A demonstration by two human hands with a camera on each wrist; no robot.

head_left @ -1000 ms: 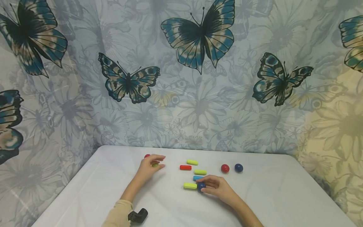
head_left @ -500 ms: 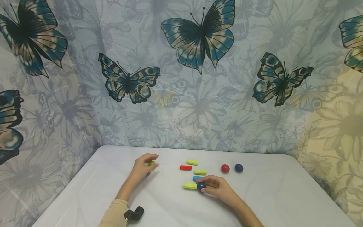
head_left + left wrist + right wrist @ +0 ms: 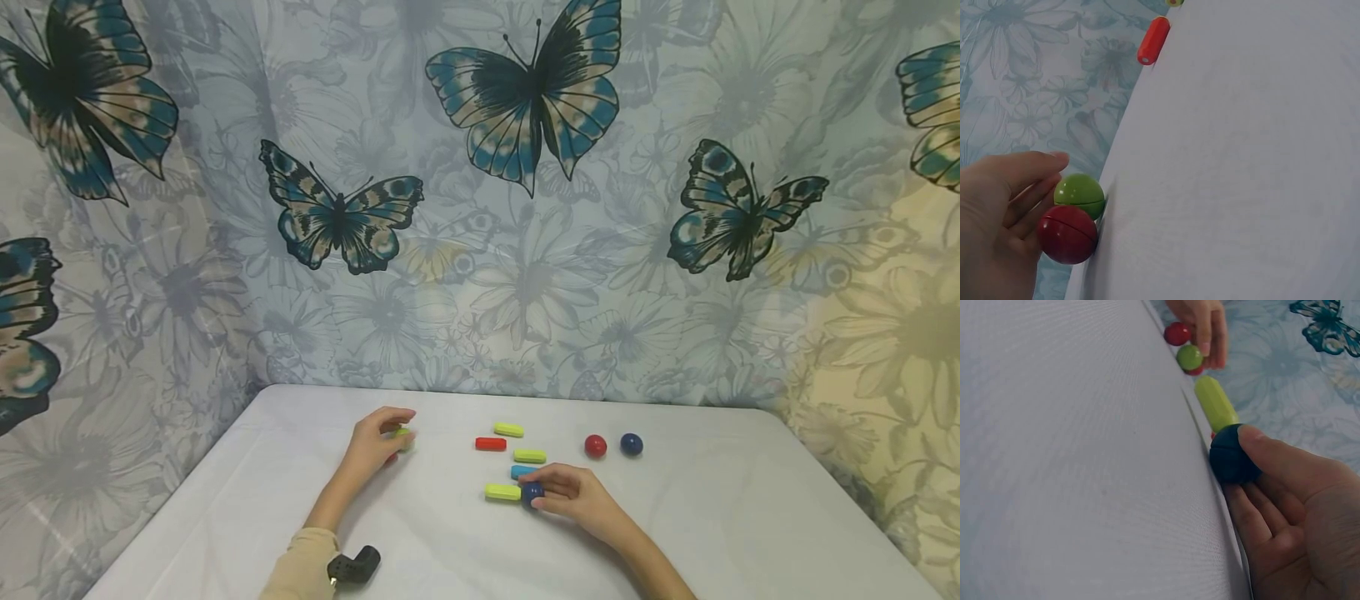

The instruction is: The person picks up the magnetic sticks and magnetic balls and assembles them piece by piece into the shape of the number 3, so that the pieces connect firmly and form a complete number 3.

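Observation:
My left hand [image 3: 370, 443] grips a small green ball [image 3: 1079, 192] between thumb and fingers at the left of the table. A red ball [image 3: 1067, 235] sits right against the green one on the palm side; in the head view the hand mostly hides it. My right hand [image 3: 576, 493] pinches a dark blue ball [image 3: 1233, 455] between thumb and fingers, at the front middle. One end of a yellow-green stick [image 3: 502, 492] meets this ball. Behind the right fingertips lies a blue stick [image 3: 521, 472], partly covered.
Two more yellow-green sticks, one nearer [image 3: 529, 456] and one farther [image 3: 509, 429], lie behind with a red stick [image 3: 491, 444]. Farther right stand a red ball [image 3: 596, 446] and another dark blue ball [image 3: 632, 444]. A black device [image 3: 354, 565] is at my left wrist. A patterned curtain [image 3: 525, 333] hangs behind the white table [image 3: 712, 517].
My left hand has moved a little left and nearer to me with the green ball. The red ball seen behind that hand now shows below it. My right hand has stayed in place.

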